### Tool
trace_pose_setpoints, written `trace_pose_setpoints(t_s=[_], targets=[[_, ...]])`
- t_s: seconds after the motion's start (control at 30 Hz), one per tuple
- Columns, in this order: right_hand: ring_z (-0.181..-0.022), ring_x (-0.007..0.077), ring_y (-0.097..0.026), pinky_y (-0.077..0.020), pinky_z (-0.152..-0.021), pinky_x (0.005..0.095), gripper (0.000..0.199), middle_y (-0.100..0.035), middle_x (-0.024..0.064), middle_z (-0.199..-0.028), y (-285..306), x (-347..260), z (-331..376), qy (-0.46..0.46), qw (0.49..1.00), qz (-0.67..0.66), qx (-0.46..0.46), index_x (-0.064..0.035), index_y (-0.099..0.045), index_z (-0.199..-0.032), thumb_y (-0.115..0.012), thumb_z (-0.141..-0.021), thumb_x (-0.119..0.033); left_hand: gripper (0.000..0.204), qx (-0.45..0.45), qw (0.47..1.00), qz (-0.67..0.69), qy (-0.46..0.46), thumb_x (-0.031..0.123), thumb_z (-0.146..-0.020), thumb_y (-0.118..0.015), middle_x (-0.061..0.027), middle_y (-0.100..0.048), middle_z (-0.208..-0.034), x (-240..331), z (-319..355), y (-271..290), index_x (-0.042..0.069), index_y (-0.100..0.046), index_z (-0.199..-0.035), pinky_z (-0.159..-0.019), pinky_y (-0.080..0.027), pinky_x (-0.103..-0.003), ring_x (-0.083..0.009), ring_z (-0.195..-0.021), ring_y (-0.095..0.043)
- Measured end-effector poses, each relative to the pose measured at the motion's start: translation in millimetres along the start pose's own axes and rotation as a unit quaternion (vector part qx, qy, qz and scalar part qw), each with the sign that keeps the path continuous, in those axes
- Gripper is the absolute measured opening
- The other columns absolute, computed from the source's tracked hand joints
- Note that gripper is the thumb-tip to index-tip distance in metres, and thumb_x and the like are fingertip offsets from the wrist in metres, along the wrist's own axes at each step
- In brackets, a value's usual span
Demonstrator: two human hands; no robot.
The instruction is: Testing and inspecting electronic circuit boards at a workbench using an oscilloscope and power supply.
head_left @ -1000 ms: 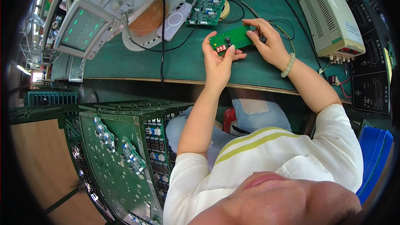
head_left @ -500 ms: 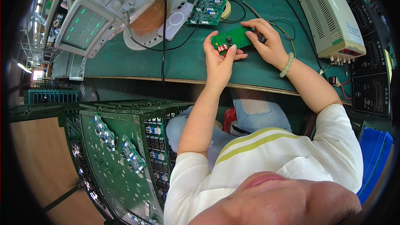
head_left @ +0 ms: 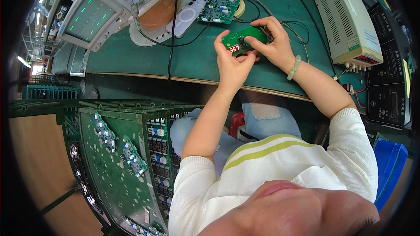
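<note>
A green circuit board (head_left: 251, 34) with a lit red digit display (head_left: 235, 48) and small black parts is held between my two hands above the bench. My left hand (head_left: 231, 66) grips its left end, fingers behind the left edge and thumb low at the front edge. My right hand (head_left: 276, 49) closes around the right end, its thumb reaching over the board's face beside the black parts. A dark round piece (head_left: 270, 39) shows by my right fingers; its kind is unclear. Just beyond lies a panel of populated circuit boards (head_left: 225, 2).
An oscilloscope (head_left: 89, 17) with green traces stands at left, near a phone (head_left: 187, 17). A cream power supply (head_left: 348, 22) is at right. Black cables (head_left: 172, 57) cross the green bench (head_left: 131, 65). Below left stands a green rack (head_left: 118, 148); a blue bin (head_left: 389, 166) is at lower right.
My right thumb has moved left across the board's face toward the black parts. My left thumb has dropped to the front edge. The whole view has shifted slightly.
</note>
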State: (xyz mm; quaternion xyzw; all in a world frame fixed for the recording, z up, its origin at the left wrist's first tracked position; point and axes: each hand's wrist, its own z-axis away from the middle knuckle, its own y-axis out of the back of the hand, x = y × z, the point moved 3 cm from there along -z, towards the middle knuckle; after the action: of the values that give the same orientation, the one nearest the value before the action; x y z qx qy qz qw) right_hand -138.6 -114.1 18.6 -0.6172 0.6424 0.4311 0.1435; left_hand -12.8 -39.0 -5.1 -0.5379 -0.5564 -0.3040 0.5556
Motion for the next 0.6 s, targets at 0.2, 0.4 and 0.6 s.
trace_pose_setpoints(t_s=[0.2, 0.4, 0.6], targets=[[-0.083, 0.0179, -0.06, -0.0478, -0.068, 0.0303, 0.044, -0.059, 0.003, -0.095, 0.5, -2.2, -0.4, -0.069, 0.995, 0.065, 0.003, -0.0074, -0.064, -0.095, -0.086, -0.066, -0.033, 0.071, -0.008, 1.0, -0.021, -0.006, -0.013, -0.083, -0.059, -0.021, -0.049, -0.119, -1.8, -1.5, 0.5, 0.001, -0.017, -0.138, -0.077, -0.061, -0.035, -0.0255, -0.095, -0.065], [-0.083, 0.0186, -0.06, -0.0482, -0.068, 0.0308, 0.043, -0.06, 0.003, -0.093, 4.2, 0.7, -0.4, -0.055, 0.996, 0.069, 0.017, -0.0076, -0.064, -0.093, -0.086, -0.066, -0.033, 0.069, -0.007, 1.0, -0.008, 0.003, -0.014, -0.083, -0.058, -0.0216, -0.049, -0.119, -1.9, -3.2, -2.9, 0.001, -0.018, -0.138, -0.079, -0.06, -0.036, -0.0267, -0.097, -0.065], [-0.083, 0.0196, -0.06, -0.0486, -0.069, 0.0314, 0.042, -0.06, 0.0036, -0.092, 3.8, -0.9, 0.4, -0.055, 0.995, 0.077, 0.018, -0.0075, -0.064, -0.093, -0.086, -0.066, -0.032, 0.07, -0.008, 1.0, -0.006, 0.006, -0.014, -0.083, -0.058, -0.0219, -0.049, -0.119, -2.3, -2.1, -1.0, 0.0, -0.019, -0.138, -0.078, -0.06, -0.035, -0.0266, -0.096, -0.065]])
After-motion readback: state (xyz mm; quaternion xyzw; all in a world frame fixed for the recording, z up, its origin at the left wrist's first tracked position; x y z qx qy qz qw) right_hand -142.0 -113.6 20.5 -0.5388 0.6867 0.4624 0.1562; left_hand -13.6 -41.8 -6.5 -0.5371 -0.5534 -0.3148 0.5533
